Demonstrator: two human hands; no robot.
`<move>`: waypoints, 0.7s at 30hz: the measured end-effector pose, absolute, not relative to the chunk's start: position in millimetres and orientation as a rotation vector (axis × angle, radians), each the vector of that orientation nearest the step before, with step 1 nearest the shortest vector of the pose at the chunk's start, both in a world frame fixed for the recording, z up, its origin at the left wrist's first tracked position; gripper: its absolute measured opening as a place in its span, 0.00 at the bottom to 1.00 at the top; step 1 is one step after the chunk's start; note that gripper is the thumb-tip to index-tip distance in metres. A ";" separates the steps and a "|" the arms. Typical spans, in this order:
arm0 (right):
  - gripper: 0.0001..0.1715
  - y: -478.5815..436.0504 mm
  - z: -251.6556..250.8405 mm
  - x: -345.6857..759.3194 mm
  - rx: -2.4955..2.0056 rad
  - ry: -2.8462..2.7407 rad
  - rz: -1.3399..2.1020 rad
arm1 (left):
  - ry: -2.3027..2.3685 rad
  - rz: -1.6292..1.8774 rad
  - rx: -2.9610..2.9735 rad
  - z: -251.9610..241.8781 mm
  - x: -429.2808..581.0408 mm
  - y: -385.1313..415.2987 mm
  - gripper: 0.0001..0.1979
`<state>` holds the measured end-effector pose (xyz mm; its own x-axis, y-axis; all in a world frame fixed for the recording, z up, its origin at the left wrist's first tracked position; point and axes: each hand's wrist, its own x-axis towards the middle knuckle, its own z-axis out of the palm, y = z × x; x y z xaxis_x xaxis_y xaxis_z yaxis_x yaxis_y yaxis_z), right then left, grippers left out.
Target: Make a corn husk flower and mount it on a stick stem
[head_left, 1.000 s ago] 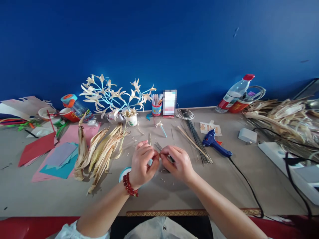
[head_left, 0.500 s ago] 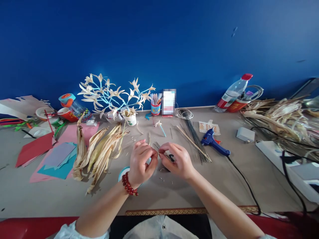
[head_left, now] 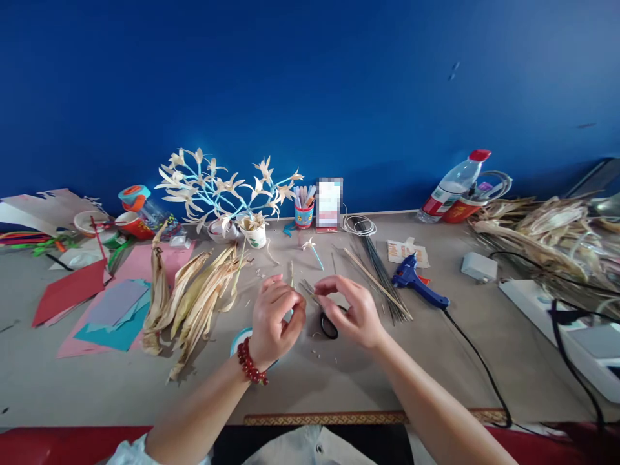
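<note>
My left hand (head_left: 278, 318), with a red bead bracelet (head_left: 250, 363) at the wrist, is closed in a pinch. What it grips is too small to make out. To its right my right hand (head_left: 352, 311) has thumb and fingertips curled near each other; anything between them is too small to tell. Scissors with black handles (head_left: 330, 325) lie on the table beneath the right hand. Under the left hand a round teal-rimmed item (head_left: 238, 338) is partly hidden. A small husk flower on a blue stem (head_left: 314, 253) lies beyond the hands.
Dried corn husks (head_left: 201, 300) and coloured paper (head_left: 116, 310) lie on the left. Husk flowers stand in a paper cup (head_left: 254, 234) at the back. Wires (head_left: 382, 278), a blue glue gun (head_left: 415, 281), a tilted bottle (head_left: 450, 187) and a power strip (head_left: 557, 336) are on the right.
My right hand has moved slightly right, away from my left hand, and the gap between them is wider. More of the black scissors handle shows. The view has shifted slightly.
</note>
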<state>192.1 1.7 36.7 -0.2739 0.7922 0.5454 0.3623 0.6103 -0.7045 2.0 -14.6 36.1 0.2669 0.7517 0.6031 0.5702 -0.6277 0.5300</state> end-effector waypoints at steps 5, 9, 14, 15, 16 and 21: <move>0.07 -3.6 30.3 179.9 -0.945 -1.925 0.564 | 1.207 1.284 2.354 32.9 3.8 -15.0 0.08; 0.07 5.1 29.1 190.0 -1.088 -1.836 0.514 | 1.207 1.333 2.317 32.0 2.2 -14.3 0.09; 0.07 4.8 35.5 196.8 -1.037 -1.756 0.595 | 1.215 1.373 2.270 34.7 1.0 -14.8 0.09; 0.06 2.9 36.0 195.1 -0.983 -1.791 0.623 | 1.213 1.356 2.266 34.9 1.1 -15.0 0.09; 0.05 1.0 36.1 192.8 -0.948 -1.821 0.637 | 1.210 1.339 2.264 34.9 1.4 -15.0 0.09; 0.06 -3.2 31.6 183.6 -0.931 -1.909 0.513 | 1.210 1.303 2.253 32.6 2.6 -13.2 0.07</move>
<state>183.6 -3.2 31.6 -0.2905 0.7784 0.5566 0.3949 0.6273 -0.6712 2.6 -13.2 32.6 0.2462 0.7716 0.5865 0.5282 -0.6142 0.5863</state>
